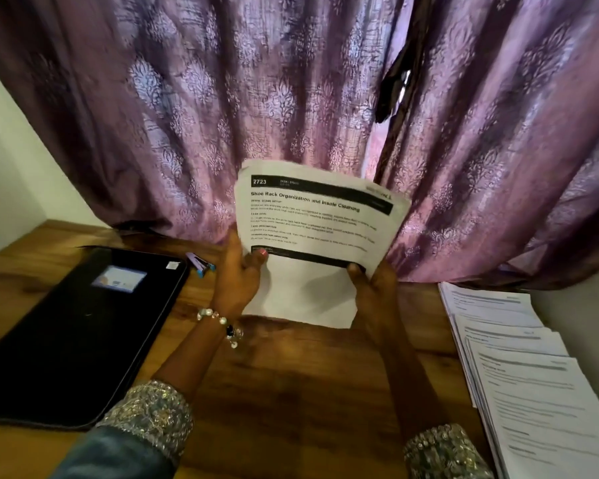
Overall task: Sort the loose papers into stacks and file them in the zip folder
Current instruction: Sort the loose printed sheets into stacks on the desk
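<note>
Purple patterned curtain (pixel 291 98) behind brown wooden desk (pixel 291 392). Printed white sheets (pixel 312 219) upright over mid-desk, pinched by left hand (pixel 237 274) and right hand (pixel 374 288); black zip folder (pixel 77 333) closed, left. Risk: loose grip, sheets fanning, sliding onto spread white paper pile (pixel 519 368), mixing stacks

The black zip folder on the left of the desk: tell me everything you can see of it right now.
The zip folder lies flat on the wooden desk, left of both hands, neither of which touches it. It is black, smooth and slightly glossy, with rounded corners and a raised edge round its rim. A pale rectangular label window sits near its far end, with a small white sticker at the far right corner. It looks closed. A small purple stapler lies just beyond that corner.
</note>
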